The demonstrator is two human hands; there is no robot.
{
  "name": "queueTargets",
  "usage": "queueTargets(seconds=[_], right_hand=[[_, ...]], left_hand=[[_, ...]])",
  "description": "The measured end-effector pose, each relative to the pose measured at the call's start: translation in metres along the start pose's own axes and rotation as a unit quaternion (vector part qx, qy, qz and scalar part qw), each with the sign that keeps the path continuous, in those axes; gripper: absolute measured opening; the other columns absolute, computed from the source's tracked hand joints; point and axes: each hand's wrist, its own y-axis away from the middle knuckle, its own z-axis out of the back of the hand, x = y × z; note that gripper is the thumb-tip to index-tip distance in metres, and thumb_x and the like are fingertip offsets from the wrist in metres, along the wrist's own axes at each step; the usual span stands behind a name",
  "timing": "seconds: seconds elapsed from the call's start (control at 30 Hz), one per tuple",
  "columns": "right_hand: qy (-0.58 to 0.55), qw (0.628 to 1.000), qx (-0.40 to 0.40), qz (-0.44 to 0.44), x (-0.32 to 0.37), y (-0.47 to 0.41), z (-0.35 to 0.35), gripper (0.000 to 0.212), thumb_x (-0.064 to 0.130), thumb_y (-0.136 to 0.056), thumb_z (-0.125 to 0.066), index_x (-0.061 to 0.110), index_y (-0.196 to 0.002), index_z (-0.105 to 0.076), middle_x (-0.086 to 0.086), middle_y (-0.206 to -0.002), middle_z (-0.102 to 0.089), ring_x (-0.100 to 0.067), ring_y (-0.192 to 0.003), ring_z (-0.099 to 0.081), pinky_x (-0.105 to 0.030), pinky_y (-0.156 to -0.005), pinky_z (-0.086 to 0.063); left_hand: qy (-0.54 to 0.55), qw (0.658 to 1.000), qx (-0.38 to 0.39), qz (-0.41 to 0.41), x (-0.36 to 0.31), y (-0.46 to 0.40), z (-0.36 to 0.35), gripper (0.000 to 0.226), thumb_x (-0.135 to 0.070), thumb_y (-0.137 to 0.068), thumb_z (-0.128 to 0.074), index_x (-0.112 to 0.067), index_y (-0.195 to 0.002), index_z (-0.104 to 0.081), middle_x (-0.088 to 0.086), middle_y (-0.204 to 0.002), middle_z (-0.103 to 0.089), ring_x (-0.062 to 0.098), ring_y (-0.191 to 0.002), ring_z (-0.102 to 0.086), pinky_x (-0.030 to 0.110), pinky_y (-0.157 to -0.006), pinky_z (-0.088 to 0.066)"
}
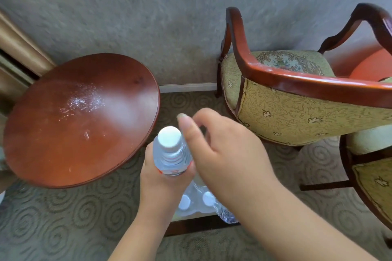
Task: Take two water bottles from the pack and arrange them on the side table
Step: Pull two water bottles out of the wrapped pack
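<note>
My left hand point(161, 180) grips a clear water bottle point(170, 154) with a white cap, held upright just off the near right edge of the round wooden side table point(70, 116). My right hand point(224, 154) hovers beside the bottle's cap, thumb next to it, fingers curled and apart, holding nothing. Below both hands lies the plastic-wrapped pack of bottles point(197, 203) on the floor; two white caps show, the rest is hidden by my arms. Nothing stands on the side table.
A wooden armchair point(286, 99) with green patterned upholstery stands to the right of the table, close to my right hand. A second chair point(371, 176) is at the far right edge. Patterned carpet covers the floor; a grey wall runs behind.
</note>
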Motion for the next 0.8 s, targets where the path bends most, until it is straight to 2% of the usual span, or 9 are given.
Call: queueTargets(seconds=[0.07,0.13,0.2,0.27,0.37,0.5,0.6,0.7,0.8], right_hand=[[0.100,0.994,0.023,-0.026,-0.034,-0.004,-0.012,0.043,0.060,-0.096,-0.038,0.025,-0.087,-0.061,0.003,-0.080,-0.062,-0.023,-0.080,-0.060,-0.039,-0.066,-0.049],[0.202,0.969,0.134,-0.041,-0.067,-0.006,-0.034,0.033,0.048,-0.097,-0.049,0.019,-0.102,-0.065,-0.003,-0.102,-0.063,-0.027,-0.099,-0.060,-0.037,-0.077,-0.048],[0.277,0.926,0.255,-0.030,-0.087,-0.001,-0.060,0.026,0.035,-0.097,-0.057,0.017,-0.113,-0.065,-0.007,-0.115,-0.061,-0.029,-0.107,-0.059,-0.035,-0.079,-0.047],[0.352,0.871,0.343,-0.006,-0.098,0.001,-0.087,0.035,0.021,-0.094,-0.063,0.015,-0.128,-0.062,-0.012,-0.125,-0.058,-0.031,-0.111,-0.057,-0.037,-0.084,-0.048],[0.409,0.821,0.398,-0.009,-0.097,-0.017,-0.115,0.042,0.009,-0.095,-0.059,0.009,-0.138,-0.057,-0.019,-0.137,-0.048,-0.039,-0.121,-0.054,-0.045,-0.090,-0.054],[0.410,0.784,0.455,-0.099,-0.082,-0.033,-0.146,0.043,0.017,-0.099,-0.050,0.012,-0.142,-0.054,-0.018,-0.145,-0.050,-0.047,-0.129,-0.049,-0.063,-0.093,-0.049],[0.493,0.743,0.443,-0.090,-0.084,-0.027,-0.156,0.040,0.019,-0.097,-0.044,0.008,-0.131,-0.062,-0.021,-0.132,-0.061,-0.050,-0.115,-0.058,-0.054,-0.077,-0.056],[0.504,0.739,0.436,-0.095,-0.098,-0.026,-0.162,0.037,0.020,-0.091,-0.052,0.012,-0.123,-0.067,-0.013,-0.126,-0.066,-0.042,-0.106,-0.064,-0.040,-0.052,-0.055],[0.446,0.794,0.400,-0.105,-0.109,-0.023,-0.157,0.027,0.018,-0.085,-0.061,0.020,-0.110,-0.071,-0.002,-0.115,-0.070,-0.032,-0.104,-0.066,-0.033,-0.057,-0.048]], left_hand=[[0.016,1.000,-0.004,0.000,-0.002,0.000,0.001,0.072,-0.047,-0.061,-0.086,-0.006,-0.117,-0.064,0.009,-0.103,-0.075,0.026,-0.094,-0.073,0.046,-0.083,-0.060],[0.007,1.000,-0.011,0.002,-0.001,0.000,0.001,0.071,-0.043,-0.063,-0.088,-0.005,-0.118,-0.066,0.010,-0.105,-0.076,0.028,-0.099,-0.073,0.048,-0.092,-0.059],[-0.007,1.000,-0.013,0.008,0.002,0.000,0.000,0.066,-0.036,-0.064,-0.090,-0.006,-0.118,-0.065,0.008,-0.106,-0.076,0.027,-0.101,-0.073,0.048,-0.094,-0.059],[-0.010,1.000,-0.015,0.010,0.004,0.001,-0.001,0.064,-0.034,-0.064,-0.091,-0.008,-0.117,-0.065,0.007,-0.105,-0.076,0.026,-0.099,-0.074,0.047,-0.092,-0.060],[-0.010,1.000,-0.012,0.005,0.009,0.001,-0.004,0.070,-0.044,-0.058,-0.090,-0.010,-0.114,-0.065,0.004,-0.102,-0.075,0.023,-0.096,-0.073,0.036,-0.085,-0.059],[-0.013,1.000,-0.005,-0.008,0.012,-0.001,-0.006,0.081,-0.060,-0.051,-0.081,-0.010,-0.113,-0.064,0.002,-0.099,-0.074,0.020,-0.090,-0.070,0.019,-0.077,-0.050],[-0.017,1.000,0.004,-0.010,0.015,0.000,-0.006,0.076,-0.060,-0.052,-0.080,-0.009,-0.106,-0.064,0.000,-0.091,-0.072,0.008,-0.079,-0.067,0.004,-0.069,-0.045],[-0.016,1.000,0.005,-0.007,0.017,0.002,-0.006,0.073,-0.059,-0.053,-0.081,-0.011,-0.105,-0.063,-0.002,-0.090,-0.072,0.004,-0.078,-0.066,0.001,-0.069,-0.045],[-0.024,1.000,-0.003,-0.016,0.015,0.004,-0.009,0.076,-0.061,-0.053,-0.078,-0.012,-0.109,-0.063,-0.003,-0.094,-0.072,0.008,-0.087,-0.069,-0.002,-0.073,-0.043]])
